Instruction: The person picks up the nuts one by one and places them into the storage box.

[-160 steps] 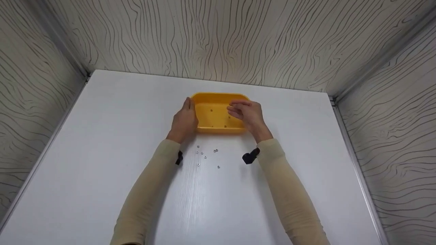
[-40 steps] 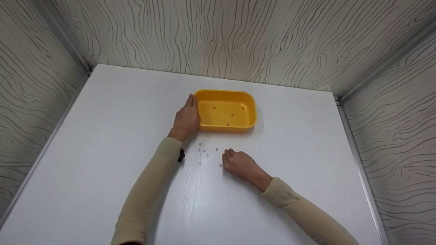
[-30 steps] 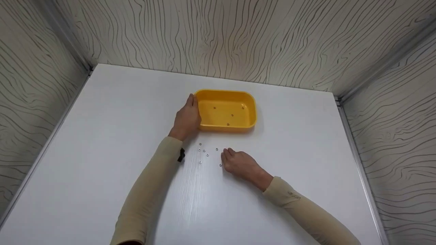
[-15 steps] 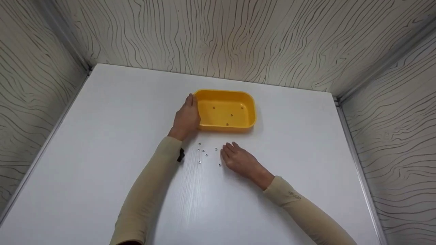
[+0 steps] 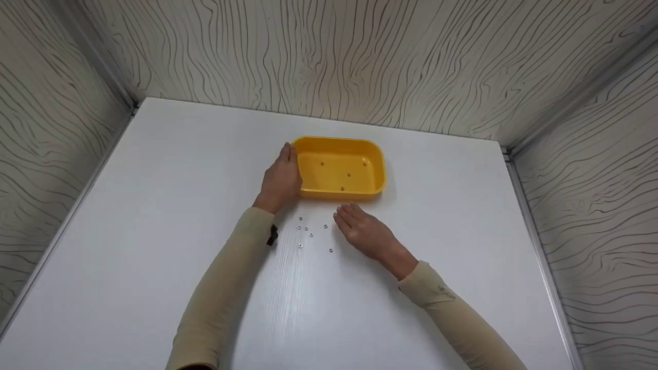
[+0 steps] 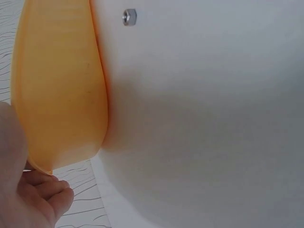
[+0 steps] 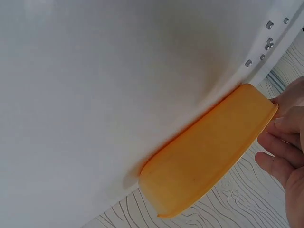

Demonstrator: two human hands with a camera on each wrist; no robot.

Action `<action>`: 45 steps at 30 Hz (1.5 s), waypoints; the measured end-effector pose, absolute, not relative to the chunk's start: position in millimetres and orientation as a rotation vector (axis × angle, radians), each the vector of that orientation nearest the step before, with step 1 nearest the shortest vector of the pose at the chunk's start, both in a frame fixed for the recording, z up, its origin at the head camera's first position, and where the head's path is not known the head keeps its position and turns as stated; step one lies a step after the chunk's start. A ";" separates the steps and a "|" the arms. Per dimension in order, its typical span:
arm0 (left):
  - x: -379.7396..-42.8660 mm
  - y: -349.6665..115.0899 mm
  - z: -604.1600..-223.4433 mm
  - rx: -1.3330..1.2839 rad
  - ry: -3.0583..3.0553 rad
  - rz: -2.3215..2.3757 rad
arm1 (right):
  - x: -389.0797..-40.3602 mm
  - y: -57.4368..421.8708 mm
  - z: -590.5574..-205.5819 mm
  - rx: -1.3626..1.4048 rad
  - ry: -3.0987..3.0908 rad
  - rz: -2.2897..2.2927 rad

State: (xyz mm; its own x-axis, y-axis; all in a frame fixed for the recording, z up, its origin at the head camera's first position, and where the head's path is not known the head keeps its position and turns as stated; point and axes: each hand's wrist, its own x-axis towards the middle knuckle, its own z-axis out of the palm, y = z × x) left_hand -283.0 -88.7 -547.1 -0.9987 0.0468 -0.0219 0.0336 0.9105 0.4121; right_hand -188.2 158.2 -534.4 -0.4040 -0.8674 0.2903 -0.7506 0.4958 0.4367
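Observation:
My left hand point(image 5: 280, 177) grips the left end of a yellow plastic bin point(image 5: 342, 195), its fingers curled at the rim in the left wrist view. Just in front of the bin's near wall is my right hand point(image 5: 367, 236), thumb and fingers drawn together in a pinch. One nut has gone from the table beside it; the nut itself is hidden by the fingers. Several small metal hex nuts lie on the table, among them a nut point(image 5: 325, 226) left of the right hand and a nut point(image 6: 129, 17) beside the bin. Several more, such as a nut point(image 5: 349, 174), lie inside.
The white table point(image 5: 154, 216) reaches back to a wood-grain patterned wall point(image 5: 329, 61). Similar panels stand at left and right. Another loose nut point(image 5: 331, 250) lies nearer the front, and a nut point(image 5: 300, 245) lies to its left.
My right hand went from over the bin to the nuts, then rose from them toward the bin's near wall. One fewer nut lies on the table than at first. My left hand stays on the bin.

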 end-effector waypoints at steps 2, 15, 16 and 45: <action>-283.4 -88.8 -546.5 0.061 3.037 0.657 | -190.8 159.0 -531.3 1.325 -2.281 -0.297; -281.2 -90.0 -547.5 0.085 3.044 0.719 | -213.5 157.0 -516.6 1.203 -2.412 0.256; -281.2 -89.9 -547.4 0.076 3.028 0.749 | -215.4 156.6 -516.3 1.178 -2.424 0.337; -277.6 -89.7 -546.9 0.046 3.009 0.785 | -271.9 148.4 -484.9 0.137 -2.514 2.235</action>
